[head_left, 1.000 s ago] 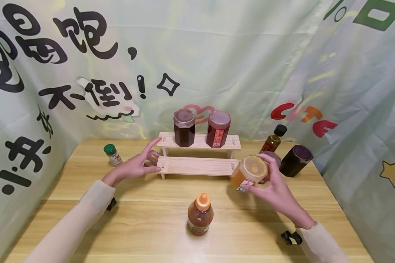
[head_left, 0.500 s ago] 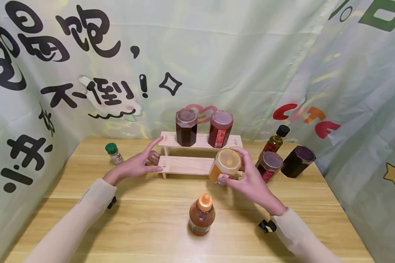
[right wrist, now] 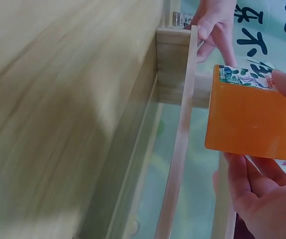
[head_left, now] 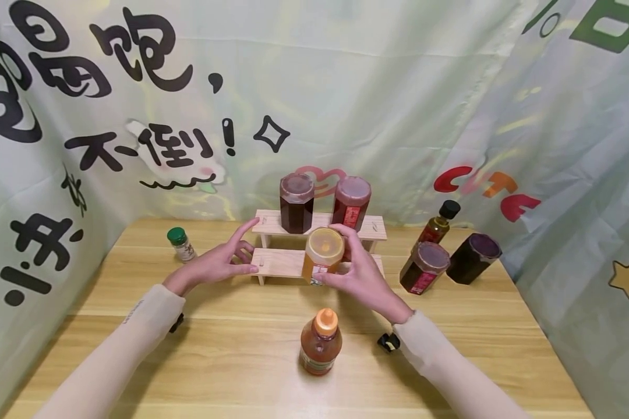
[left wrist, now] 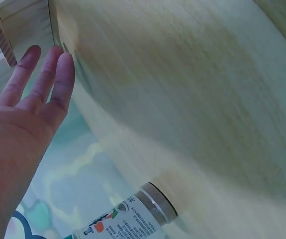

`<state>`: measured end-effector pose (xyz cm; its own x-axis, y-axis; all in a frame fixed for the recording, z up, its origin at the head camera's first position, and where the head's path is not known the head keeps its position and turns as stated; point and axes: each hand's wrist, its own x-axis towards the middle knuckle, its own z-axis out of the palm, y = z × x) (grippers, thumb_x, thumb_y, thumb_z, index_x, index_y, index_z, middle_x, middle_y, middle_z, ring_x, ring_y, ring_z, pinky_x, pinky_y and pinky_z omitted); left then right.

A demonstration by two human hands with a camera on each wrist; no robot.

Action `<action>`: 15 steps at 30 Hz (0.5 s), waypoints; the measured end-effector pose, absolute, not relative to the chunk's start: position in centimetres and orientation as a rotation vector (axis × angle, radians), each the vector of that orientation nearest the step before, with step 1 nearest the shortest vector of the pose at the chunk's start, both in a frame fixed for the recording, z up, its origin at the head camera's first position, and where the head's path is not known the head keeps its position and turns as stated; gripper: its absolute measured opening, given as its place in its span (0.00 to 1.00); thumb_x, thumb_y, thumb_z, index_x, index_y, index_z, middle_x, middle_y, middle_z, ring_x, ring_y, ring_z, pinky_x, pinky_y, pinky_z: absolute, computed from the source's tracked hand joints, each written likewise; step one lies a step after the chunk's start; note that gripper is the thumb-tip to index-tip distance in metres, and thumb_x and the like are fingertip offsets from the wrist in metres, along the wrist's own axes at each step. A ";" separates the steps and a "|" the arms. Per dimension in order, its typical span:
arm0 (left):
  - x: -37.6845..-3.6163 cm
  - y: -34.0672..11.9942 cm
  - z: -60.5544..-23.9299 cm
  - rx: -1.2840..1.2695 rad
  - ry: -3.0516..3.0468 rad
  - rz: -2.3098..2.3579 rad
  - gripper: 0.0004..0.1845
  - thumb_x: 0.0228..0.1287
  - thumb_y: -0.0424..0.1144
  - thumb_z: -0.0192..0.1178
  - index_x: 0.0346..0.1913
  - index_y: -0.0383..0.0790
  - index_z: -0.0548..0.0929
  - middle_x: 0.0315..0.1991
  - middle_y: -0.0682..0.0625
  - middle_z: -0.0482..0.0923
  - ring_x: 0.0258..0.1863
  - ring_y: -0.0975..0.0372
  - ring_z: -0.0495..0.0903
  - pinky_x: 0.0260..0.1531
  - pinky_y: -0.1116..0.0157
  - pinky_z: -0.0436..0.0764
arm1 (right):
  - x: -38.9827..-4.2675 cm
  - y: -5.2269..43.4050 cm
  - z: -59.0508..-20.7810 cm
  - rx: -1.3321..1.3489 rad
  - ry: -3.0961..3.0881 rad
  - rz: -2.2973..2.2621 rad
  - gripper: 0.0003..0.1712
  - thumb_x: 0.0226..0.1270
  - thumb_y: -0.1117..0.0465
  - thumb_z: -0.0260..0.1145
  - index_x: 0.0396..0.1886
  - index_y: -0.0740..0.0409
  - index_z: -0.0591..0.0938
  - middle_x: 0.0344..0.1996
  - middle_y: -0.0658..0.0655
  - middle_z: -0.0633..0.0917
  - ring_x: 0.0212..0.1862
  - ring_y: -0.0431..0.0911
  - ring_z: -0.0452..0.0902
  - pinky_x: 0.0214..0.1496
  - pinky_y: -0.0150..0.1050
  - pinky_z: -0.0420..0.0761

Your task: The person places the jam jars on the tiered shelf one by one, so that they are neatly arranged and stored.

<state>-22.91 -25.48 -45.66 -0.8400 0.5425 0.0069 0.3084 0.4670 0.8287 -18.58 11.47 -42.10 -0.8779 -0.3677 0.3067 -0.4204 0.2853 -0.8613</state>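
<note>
My right hand (head_left: 367, 282) grips a jar of amber honey (head_left: 323, 250), thumb on its labelled side and fingers on the far side. In the right wrist view the jar's base (right wrist: 252, 147) hangs apart from the front board. The jar is over the lower step (head_left: 278, 263) of a small two-step wooden rack. My left hand (head_left: 215, 265) is at the rack's left end, index finger at the upper step (head_left: 374, 228) and thumb at the lower; its other fingers (left wrist: 43, 79) extend loosely. On the upper step stand a dark jar (head_left: 297, 209) and a red jar (head_left: 352, 198).
An orange-capped sauce bottle (head_left: 321, 346) stands in front of the rack. At right are a red-labelled jar (head_left: 424, 269), a black-capped bottle (head_left: 436, 227) and a dark jar (head_left: 473, 259). A green-capped shaker (head_left: 182, 244) is at left. Printed cloth (head_left: 398, 116) hangs behind.
My right hand has carried the honey jar leftward from beside the red-labelled jar at right to over the lower step. The left hand has stayed at the rack's end.
</note>
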 end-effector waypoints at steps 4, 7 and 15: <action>-22.9 -25.6 -45.6 0.733 2.471 1.294 0.60 0.76 0.40 0.73 0.90 0.65 0.36 0.61 0.36 0.82 0.55 0.47 0.86 0.57 0.41 0.81 | -19.3 9.8 -42.4 0.821 -2.477 1.668 0.58 0.57 0.64 0.89 0.83 0.45 0.66 0.60 0.51 0.83 0.57 0.48 0.84 0.60 0.51 0.84; -22.9 -25.6 -45.5 0.740 2.487 1.275 0.60 0.75 0.41 0.73 0.90 0.65 0.36 0.60 0.36 0.83 0.53 0.48 0.86 0.55 0.43 0.82 | -19.6 8.7 -42.6 0.864 -2.462 1.678 0.58 0.57 0.65 0.89 0.83 0.46 0.66 0.62 0.51 0.82 0.59 0.48 0.83 0.61 0.49 0.84; -23.0 -25.7 -45.6 0.749 2.503 1.251 0.60 0.75 0.40 0.73 0.90 0.63 0.36 0.58 0.39 0.84 0.50 0.50 0.86 0.53 0.46 0.82 | -20.2 6.6 -43.1 0.865 -2.464 1.669 0.58 0.58 0.63 0.89 0.83 0.39 0.67 0.62 0.48 0.82 0.60 0.46 0.82 0.62 0.53 0.81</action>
<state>-23.00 -25.67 -45.59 -0.8385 0.5448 0.0109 0.3357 0.5006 0.7979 -20.17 6.63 -43.11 -0.8435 -0.4205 0.3343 -0.4664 0.2645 -0.8441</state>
